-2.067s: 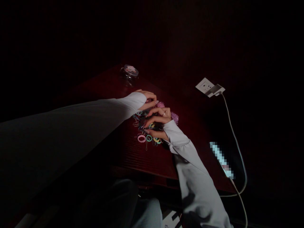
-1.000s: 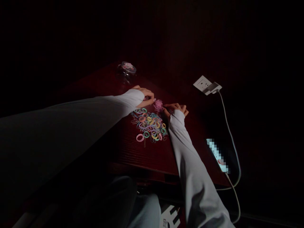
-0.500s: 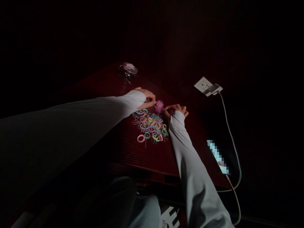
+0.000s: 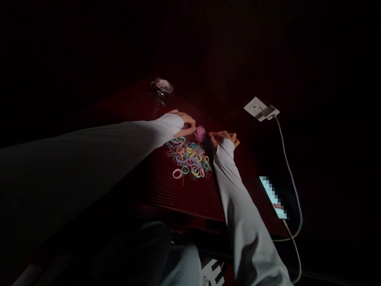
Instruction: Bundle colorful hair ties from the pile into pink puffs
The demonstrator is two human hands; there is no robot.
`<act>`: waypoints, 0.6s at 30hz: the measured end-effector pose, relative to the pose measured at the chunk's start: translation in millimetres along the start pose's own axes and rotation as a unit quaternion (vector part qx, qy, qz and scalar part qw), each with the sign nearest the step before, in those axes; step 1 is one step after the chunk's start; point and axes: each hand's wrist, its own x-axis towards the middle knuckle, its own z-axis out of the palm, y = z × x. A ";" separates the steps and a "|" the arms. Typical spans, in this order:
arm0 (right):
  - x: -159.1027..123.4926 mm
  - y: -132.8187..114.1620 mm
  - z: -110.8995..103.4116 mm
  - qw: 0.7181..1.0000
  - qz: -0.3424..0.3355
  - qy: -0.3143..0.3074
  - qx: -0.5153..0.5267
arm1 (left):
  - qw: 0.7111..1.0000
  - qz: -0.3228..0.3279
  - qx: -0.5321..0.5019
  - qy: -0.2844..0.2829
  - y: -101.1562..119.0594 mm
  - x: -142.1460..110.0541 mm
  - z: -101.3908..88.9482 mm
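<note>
My left hand point(image 4: 187, 123) reaches in from the left, thumb and fingers pinched at the edge of a pink shaggy tuft point(image 4: 200, 134). On the tuft's other side is my right hand point(image 4: 224, 138), its thumb and forefinger closed together a little apart from the pink strands. Whatever its fingertips hold, if anything, is too small and dark to make out. Just below both hands lies a pile of small coloured hair ties point(image 4: 190, 159) in yellow, green, purple, orange and pink, mixed with thin elastic loops.
The dark red table point(image 4: 172, 194) carries a clear lidded jar point(image 4: 162, 89) beyond my left hand. A lit phone point(image 4: 272, 196) lies at the right, its white cable point(image 4: 287, 159) running to a charger in a wall socket point(image 4: 255, 108). Surroundings are very dark.
My right hand has shifted slightly to the right, away from the pink tuft, opening a small gap. My left hand has stayed nearly in place.
</note>
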 end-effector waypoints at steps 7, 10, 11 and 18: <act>-4.0 -24.0 -19.0 0.965 -0.168 -0.110 0.167 | 1.000 0.021 -0.004 0.014 -3.0 2.1 3.3; -11.5 -36.2 -19.7 0.931 -0.252 -0.176 0.194 | 1.000 0.008 0.005 0.006 -1.9 1.8 2.9; -14.2 -39.6 -18.7 0.925 -0.266 -0.189 0.194 | 1.000 0.006 0.006 0.005 -1.7 1.7 2.9; -24.2 -54.0 -13.3 0.908 -0.289 -0.236 0.189 | 1.000 0.011 0.003 -0.009 -4.8 0.8 3.0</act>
